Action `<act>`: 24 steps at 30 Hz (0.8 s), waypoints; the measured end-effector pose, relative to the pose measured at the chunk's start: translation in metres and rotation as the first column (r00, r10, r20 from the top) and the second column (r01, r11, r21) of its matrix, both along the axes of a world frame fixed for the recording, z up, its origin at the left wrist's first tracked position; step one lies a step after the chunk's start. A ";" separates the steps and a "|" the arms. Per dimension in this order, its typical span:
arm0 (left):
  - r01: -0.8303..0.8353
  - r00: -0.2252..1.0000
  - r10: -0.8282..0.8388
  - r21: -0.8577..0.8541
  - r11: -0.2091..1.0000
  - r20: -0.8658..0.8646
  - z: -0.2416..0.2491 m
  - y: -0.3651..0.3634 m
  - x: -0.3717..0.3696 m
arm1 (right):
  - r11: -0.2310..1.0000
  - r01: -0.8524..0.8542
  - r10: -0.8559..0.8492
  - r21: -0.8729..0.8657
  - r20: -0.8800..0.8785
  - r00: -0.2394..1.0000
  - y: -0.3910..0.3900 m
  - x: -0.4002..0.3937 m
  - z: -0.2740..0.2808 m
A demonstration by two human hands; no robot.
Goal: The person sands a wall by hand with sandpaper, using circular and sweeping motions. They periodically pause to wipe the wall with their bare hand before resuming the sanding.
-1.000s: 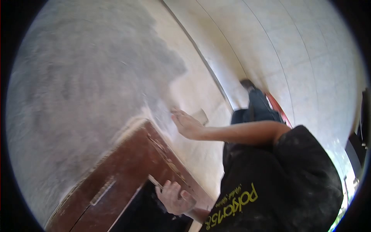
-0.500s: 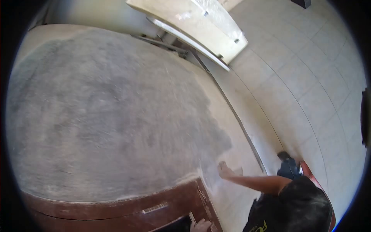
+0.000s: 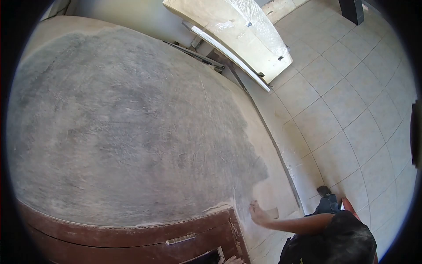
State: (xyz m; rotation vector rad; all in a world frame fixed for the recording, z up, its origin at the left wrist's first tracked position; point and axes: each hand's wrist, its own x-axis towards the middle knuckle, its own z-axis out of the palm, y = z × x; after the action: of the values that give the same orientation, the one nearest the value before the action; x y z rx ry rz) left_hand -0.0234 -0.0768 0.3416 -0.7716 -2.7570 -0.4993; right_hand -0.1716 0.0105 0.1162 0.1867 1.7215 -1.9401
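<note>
Much of the view is taken up by a large curved panel, its broad middle a streaked, scratched grey patch ringed along the far and right sides by a pale beige margin. The right hand lies over that margin near the panel's lower right corner, just beyond the ragged edge of the grey; its fingers are held together, and I cannot tell whether they grip anything. A flat tan piece shows just beside the wrist. The left hand is cut off by the bottom of the view, next to a pale strip at the edge of a black area; whether it is clamped on the strip cannot be told. Between the hands and to the left runs a reddish-brown section, bordering the panel's lower side, with a dark seam along it and a narrow pale bar on its face. The person's black shirt carries pale smudges; beyond it are a dark shoe and something red. Past the panel's right edge spreads a tiled floor, with a cream board partly under clear film.
</note>
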 end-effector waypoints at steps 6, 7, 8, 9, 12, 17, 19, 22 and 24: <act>-0.077 0.997 0.077 -0.073 0.994 -0.007 0.017 0.023 -0.001 | 0.985 0.171 -0.172 0.014 0.063 0.983 -0.009 -0.020 -0.040; -0.054 0.998 0.055 -0.087 0.995 0.011 0.016 0.020 0.002 | 0.986 0.167 -0.167 0.009 0.100 0.981 -0.003 -0.026 -0.036; -0.027 0.999 0.030 -0.099 0.995 0.026 0.015 0.014 0.001 | 0.986 0.167 -0.166 0.005 0.136 0.977 0.001 -0.028 -0.032; 0.002 0.999 0.003 -0.109 0.994 0.044 0.014 0.010 -0.001 | 0.987 0.161 -0.161 0.007 0.069 0.985 -0.003 -0.019 -0.032; 0.000 0.999 0.004 -0.099 0.995 0.042 0.015 0.013 -0.003 | 0.989 0.140 -0.140 0.035 -0.028 0.990 -0.013 0.008 -0.031; -0.107 0.994 0.107 -0.019 0.994 0.013 0.020 0.037 -0.007 | 0.985 0.132 -0.151 0.110 0.180 0.972 -0.005 -0.046 -0.064; -0.185 0.983 0.184 0.012 0.983 0.022 0.017 0.038 -0.002 | 0.993 0.108 -0.113 0.054 0.097 0.989 -0.001 -0.033 -0.043; -0.138 0.985 0.155 -0.185 0.973 0.077 0.021 0.017 -0.003 | 0.994 0.095 -0.095 0.045 -0.019 0.995 0.004 0.002 -0.023; -0.189 0.982 0.185 -0.154 0.970 -0.040 0.009 0.023 0.002 | 0.993 0.096 -0.094 0.069 -0.030 0.995 0.004 0.007 -0.028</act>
State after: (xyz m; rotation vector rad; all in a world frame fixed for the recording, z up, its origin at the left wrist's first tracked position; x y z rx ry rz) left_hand -0.0213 -0.0538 0.3501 -0.5367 -2.8334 -0.2360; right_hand -0.1646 0.0148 0.0885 0.2738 1.8298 -1.9586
